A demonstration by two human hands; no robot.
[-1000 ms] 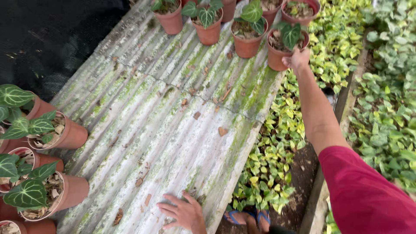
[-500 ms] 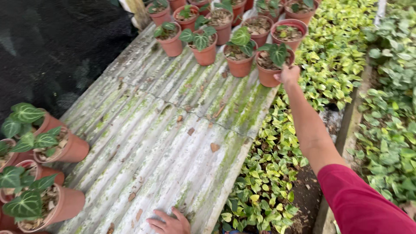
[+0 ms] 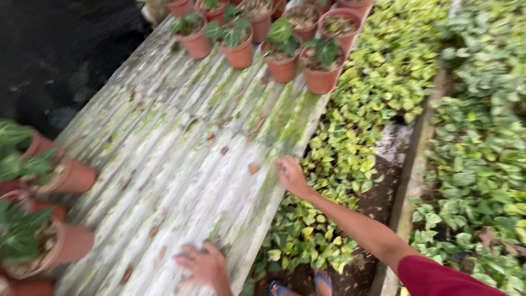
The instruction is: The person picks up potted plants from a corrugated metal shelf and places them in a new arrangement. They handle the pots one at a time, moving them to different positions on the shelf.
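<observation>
My right hand point(image 3: 290, 174) hovers over the right edge of a mossy corrugated sheet bench point(image 3: 181, 164), fingers loosely apart, holding nothing. It is well short of the terracotta pot point(image 3: 322, 66) with a small green plant at the far right corner. My left hand point(image 3: 201, 265) rests flat on the near end of the sheet, fingers spread, empty. A red sleeve covers my right upper arm.
A row of terracotta pots with plants point(image 3: 240, 39) stands at the far end of the bench. More potted plants point(image 3: 49, 175) sit at the left edge. Green and yellow leafy ground plants point(image 3: 356, 126) fill the bed to the right. My sandalled feet point(image 3: 298, 286) show below.
My right hand has left the far-corner pot and drawn back toward me along the bench's right edge. The left hand stays on the near end of the sheet.
</observation>
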